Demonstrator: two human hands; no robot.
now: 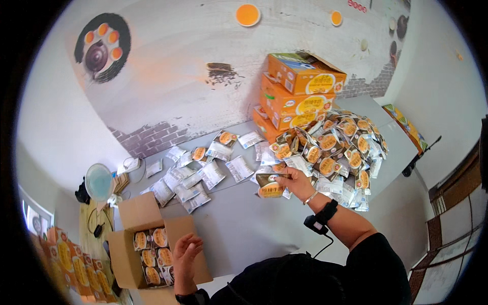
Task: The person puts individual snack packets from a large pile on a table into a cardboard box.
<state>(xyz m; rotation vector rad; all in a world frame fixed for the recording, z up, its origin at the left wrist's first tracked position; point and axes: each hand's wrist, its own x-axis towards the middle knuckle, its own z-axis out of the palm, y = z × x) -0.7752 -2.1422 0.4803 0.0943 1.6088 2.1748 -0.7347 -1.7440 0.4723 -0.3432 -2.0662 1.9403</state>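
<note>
My right hand [299,186] pinches the top edge of a brown and orange packet [270,186] above the table, at the near left side of a big heap of similar packets [345,147]. My left hand [187,250] is over the right flap of an open cardboard box [123,258], fingers loosely bent and nothing visible in them. Inside the box, packets [153,257] lie in two columns with their orange fronts up. More loose packets [185,178], mostly pale side up, are scattered on the table beyond the box.
Orange cartons [300,101] are stacked against the wall behind the heap, the top one with a raised flap. A small round fan [99,182] and a cable [97,230] are at the left. More orange cartons [76,264] are at lower left. The grey table [229,223] extends between my hands.
</note>
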